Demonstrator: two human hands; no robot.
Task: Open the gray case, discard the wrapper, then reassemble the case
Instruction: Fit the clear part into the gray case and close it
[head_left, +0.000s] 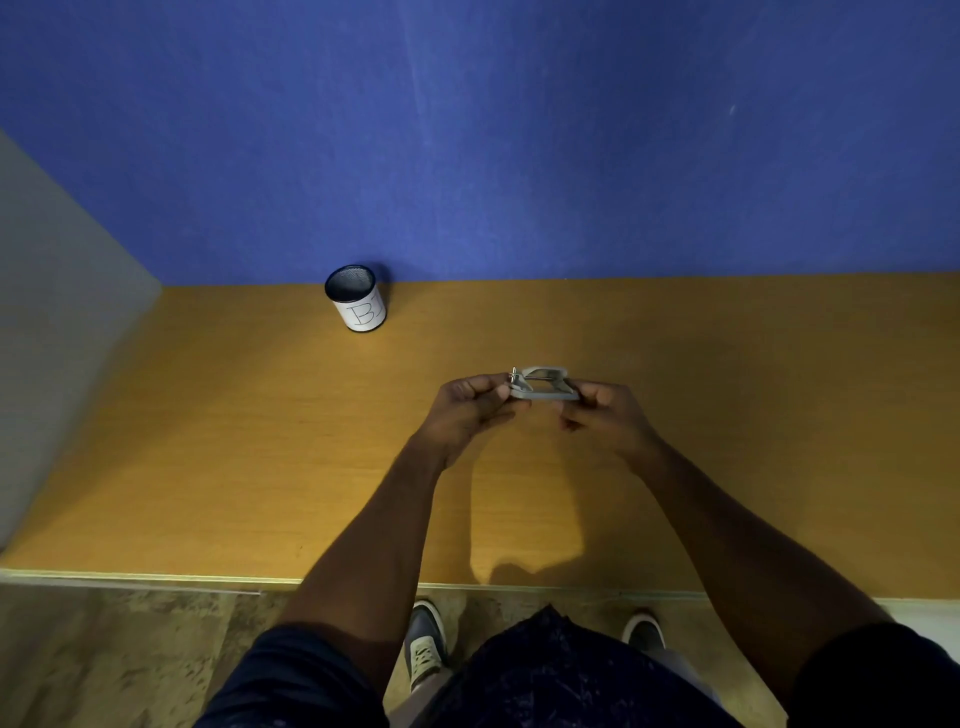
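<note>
A small gray case (544, 385) is held in the air above the middle of the wooden table (208, 441), lying roughly flat with its lid side showing a dark inner opening. My left hand (475, 408) pinches its left end, where a small shiny bit (514, 378) sticks up between my fingertips; whether that is the wrapper I cannot tell. My right hand (602, 413) grips the case's right end. A mesh cup with a white label (356, 298) stands at the back left of the table.
A blue wall (519, 130) rises right behind the table and a gray panel (57, 322) closes its left side. The table's front edge runs just before my legs and shoes (426, 642) on the floor.
</note>
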